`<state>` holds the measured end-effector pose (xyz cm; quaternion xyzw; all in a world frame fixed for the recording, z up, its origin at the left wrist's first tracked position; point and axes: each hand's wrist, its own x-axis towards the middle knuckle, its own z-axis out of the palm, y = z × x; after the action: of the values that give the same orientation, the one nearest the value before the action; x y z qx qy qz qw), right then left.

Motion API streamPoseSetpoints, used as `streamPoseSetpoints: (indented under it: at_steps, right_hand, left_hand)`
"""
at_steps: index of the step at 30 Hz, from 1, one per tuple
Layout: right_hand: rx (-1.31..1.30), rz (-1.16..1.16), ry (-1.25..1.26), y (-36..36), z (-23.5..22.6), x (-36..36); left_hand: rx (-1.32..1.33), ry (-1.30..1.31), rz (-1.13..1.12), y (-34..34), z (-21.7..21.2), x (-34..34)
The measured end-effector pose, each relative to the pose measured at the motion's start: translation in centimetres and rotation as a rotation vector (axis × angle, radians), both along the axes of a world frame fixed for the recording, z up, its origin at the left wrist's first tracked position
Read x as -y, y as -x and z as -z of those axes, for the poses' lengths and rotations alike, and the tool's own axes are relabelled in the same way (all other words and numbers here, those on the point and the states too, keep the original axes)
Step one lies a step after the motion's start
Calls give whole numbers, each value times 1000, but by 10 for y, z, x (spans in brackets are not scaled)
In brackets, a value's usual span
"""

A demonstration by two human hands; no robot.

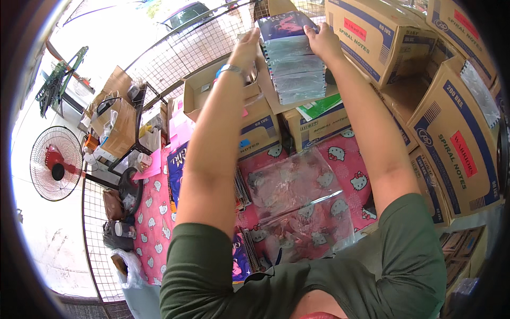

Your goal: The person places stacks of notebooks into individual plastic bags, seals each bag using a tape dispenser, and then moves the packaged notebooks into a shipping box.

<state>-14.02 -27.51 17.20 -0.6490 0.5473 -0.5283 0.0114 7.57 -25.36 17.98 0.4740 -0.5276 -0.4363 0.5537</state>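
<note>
A tall stack of spiral notebooks (297,66) in clear plastic stands on cardboard at the far side of the table. Its top notebook (281,26) has a dark cover with a pink figure. Along the stack's left edge lies my left hand (247,49), fingers stretched out and pointing away. My right hand (324,42) grips the top notebook's right corner, thumb over the cover; its other fingers are partly hidden. Below the stack, a green packet (320,108) rests on a carton (313,126). Clear plastic bags (300,199) lie flat nearer my body.
Large notebook cartons (451,143) crowd the right side. An open carton (196,98) sits left of the stack. Purple-covered notebooks (240,260) lie on the pink patterned tablecloth (151,223). A fan (57,165) and a wire mesh fence (204,34) border the left and back.
</note>
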Motion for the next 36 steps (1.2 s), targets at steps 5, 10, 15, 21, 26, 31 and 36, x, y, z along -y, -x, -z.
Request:
streamPoseSetpoints:
  at_steps: [5, 10, 15, 21, 26, 31, 36]
  right_hand:
    - [169, -447, 151, -55, 76, -135]
    - [516, -1128, -777, -160, 169, -229]
    - [355, -1150, -1119, -225, 145, -269]
    - [287, -1011, -1064, -219, 140, -273]
    - [225, -1211, -705, -170, 126, -320]
    - [49, -1268, 410, -161, 182, -298]
    - [130, -1419, -351, -217, 135, -272]
  left_hand:
    - [754, 231, -515, -188, 13, -160]
    - [114, -524, -463, -282, 119, -296]
    - [-133, -701, -325, -290, 132, -327]
    - [-215, -603, -354, -243, 92, -323]
    - [-318, -354, -434, -212, 94, -399]
    - [-475, -175, -330, -141, 106, -415]
    - [-603, -198, -358, -213, 133, -386]
